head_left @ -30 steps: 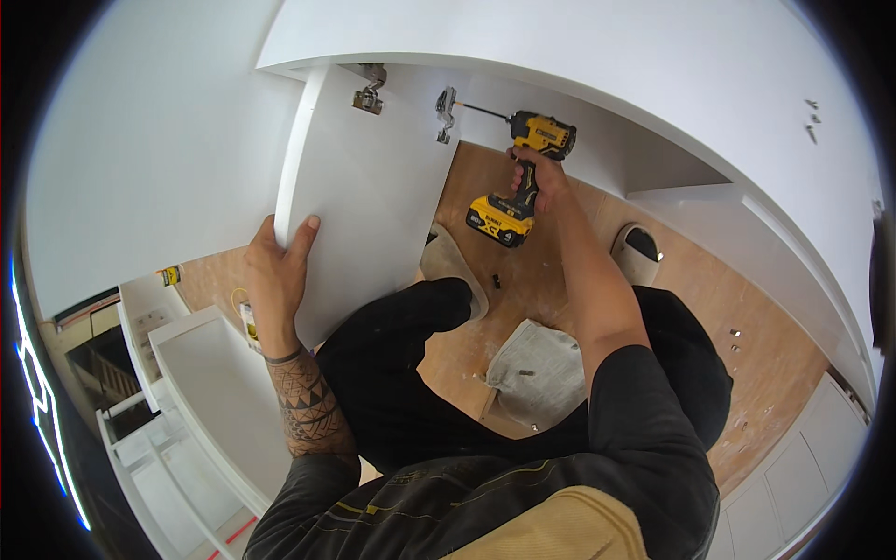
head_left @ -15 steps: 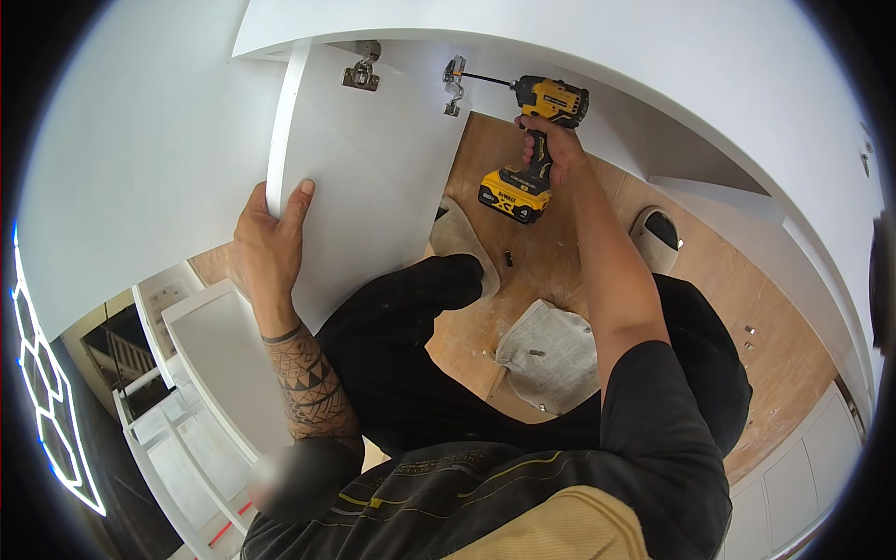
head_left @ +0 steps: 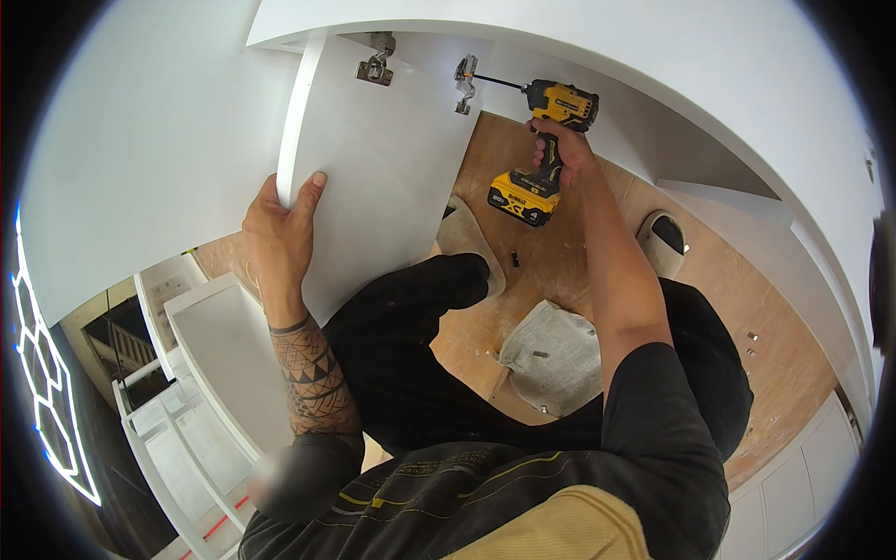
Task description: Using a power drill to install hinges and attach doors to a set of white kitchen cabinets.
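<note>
My right hand [head_left: 563,152] is wrapped around the grip of a yellow and black cordless impact driver [head_left: 563,105]. The driver's long thin bit points left, its tip at a metal hinge [head_left: 465,84] on the cabinet. Whether the tip sits in a screw is too small to tell. My left hand [head_left: 282,224] grips the edge of a white cabinet door [head_left: 383,154], thumb on the near face and fingers hidden behind. Another metal hinge [head_left: 375,67] is fixed near the door's top, left of the first.
White cabinet panels [head_left: 737,103] curve overhead and to the right. A grey cloth [head_left: 553,359] lies on the wooden floor [head_left: 523,271] between my legs, with small hardware pieces scattered around. White drawer boxes [head_left: 219,341] stand at left.
The whole view has shifted slightly, so everything sits a little further right. Both hands keep their holds, and the driver's bit stays at the same hinge.
</note>
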`<action>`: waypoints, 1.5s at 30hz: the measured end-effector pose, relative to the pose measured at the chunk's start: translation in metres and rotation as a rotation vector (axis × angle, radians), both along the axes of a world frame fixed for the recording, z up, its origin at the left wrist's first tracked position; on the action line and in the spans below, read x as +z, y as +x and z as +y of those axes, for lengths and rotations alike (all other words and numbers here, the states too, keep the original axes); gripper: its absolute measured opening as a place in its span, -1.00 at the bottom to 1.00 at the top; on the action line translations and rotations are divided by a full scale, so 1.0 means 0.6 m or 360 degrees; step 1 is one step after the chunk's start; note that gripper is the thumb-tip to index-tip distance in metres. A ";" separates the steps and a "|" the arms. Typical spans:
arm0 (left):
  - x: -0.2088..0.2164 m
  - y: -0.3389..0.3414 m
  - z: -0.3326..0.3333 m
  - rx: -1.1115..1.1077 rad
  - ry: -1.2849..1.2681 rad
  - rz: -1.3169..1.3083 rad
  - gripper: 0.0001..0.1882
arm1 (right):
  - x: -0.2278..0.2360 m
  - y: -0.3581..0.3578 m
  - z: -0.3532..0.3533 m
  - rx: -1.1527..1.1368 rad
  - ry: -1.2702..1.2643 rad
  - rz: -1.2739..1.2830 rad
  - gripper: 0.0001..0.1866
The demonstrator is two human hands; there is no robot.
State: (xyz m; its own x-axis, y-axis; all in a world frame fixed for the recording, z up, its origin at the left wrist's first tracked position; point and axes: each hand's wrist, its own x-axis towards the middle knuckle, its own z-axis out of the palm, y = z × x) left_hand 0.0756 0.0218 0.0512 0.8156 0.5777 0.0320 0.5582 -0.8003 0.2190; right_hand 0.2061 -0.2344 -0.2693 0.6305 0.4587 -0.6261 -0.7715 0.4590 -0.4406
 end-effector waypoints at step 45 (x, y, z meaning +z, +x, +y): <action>-0.006 -0.006 0.012 -0.0082 -0.0008 -0.0084 -0.45 | -0.010 0.009 -0.002 0.0062 0.0001 0.0018 -0.79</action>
State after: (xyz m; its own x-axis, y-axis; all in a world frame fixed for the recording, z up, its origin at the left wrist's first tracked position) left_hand 0.0717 0.0289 0.0474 0.8414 0.5354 0.0731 0.5040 -0.8263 0.2513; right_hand 0.2117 -0.2357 -0.2752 0.6053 0.4831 -0.6326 -0.7935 0.4289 -0.4317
